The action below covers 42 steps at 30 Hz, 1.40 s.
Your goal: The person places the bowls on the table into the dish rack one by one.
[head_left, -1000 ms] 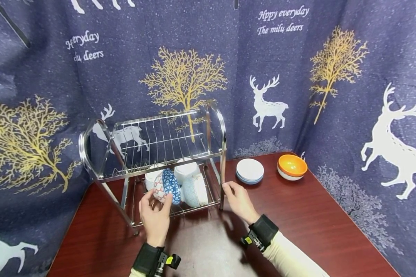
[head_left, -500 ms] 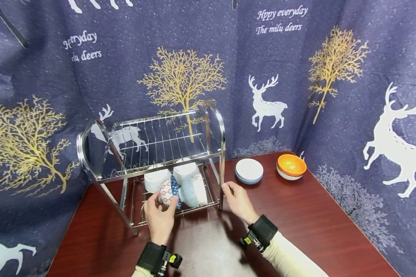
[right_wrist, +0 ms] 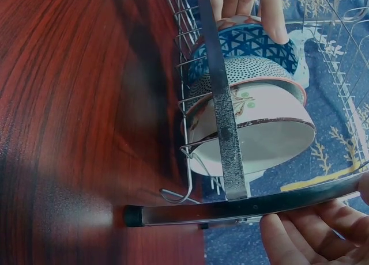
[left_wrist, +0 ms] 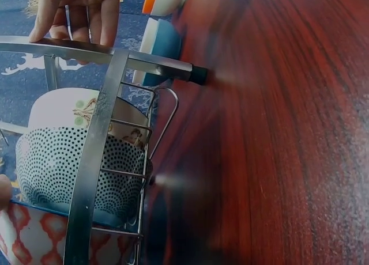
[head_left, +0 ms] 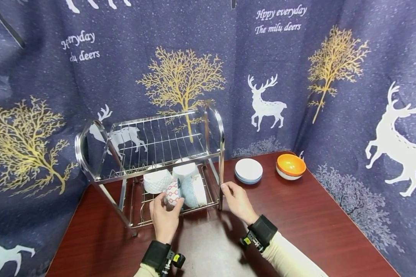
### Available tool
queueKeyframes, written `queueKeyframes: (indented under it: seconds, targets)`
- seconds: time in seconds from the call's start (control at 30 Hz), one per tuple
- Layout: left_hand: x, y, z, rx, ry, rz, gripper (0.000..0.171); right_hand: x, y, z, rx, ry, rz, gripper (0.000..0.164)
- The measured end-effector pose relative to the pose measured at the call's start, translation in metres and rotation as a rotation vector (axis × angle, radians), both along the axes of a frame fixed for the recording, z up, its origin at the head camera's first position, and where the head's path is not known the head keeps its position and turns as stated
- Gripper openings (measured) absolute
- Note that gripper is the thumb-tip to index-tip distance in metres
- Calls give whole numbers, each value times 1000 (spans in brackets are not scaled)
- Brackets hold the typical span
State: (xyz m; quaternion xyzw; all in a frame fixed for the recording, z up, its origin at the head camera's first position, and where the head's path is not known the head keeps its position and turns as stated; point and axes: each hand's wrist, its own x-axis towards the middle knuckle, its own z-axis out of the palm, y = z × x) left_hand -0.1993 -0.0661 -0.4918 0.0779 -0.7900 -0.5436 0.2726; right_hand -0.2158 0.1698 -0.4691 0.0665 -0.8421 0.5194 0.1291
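Note:
Between its thumb and fingers, my left hand (head_left: pixel 165 220) holds a bowl with a red-and-white patterned outside (head_left: pixel 172 193). That bowl stands on its side in the lower tier of a metal dish rack (head_left: pixel 159 164); its blue triangle-patterned inside (right_wrist: pixel 249 40) faces a dotted bowl (head_left: pixel 189 193) at its right. In the right wrist view the two bowls sit close together, and a white bowl with a floral sprig (right_wrist: pixel 271 106) is nested against the dotted one. My right hand (head_left: pixel 240 202) grips the rack's front right upright, thumb on one side and fingers on the other.
Two white bowls (head_left: pixel 157 181) stand at the back of the lower tier. On the table (head_left: pixel 280 227), right of the rack, are a stack of white and blue dishes (head_left: pixel 249 170) and an orange bowl (head_left: pixel 292 164) on a white one. A patterned curtain hangs behind.
My left hand has moved right with the red-patterned bowl, bringing it up to the dotted bowl and turning its blue inside out of the head view. My right hand stays on the upright.

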Motion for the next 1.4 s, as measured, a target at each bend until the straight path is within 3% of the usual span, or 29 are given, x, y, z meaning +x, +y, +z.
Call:
queueKeyframes:
  seconds: [0.3,1.4]
  targets:
    - [-3,5,2,-89,-23,17,56,0,0,-1,-21,5,11,28]
    - [-8,9,2,-170,-96,-13,59,1,-2,-1,12,13,-15,23]
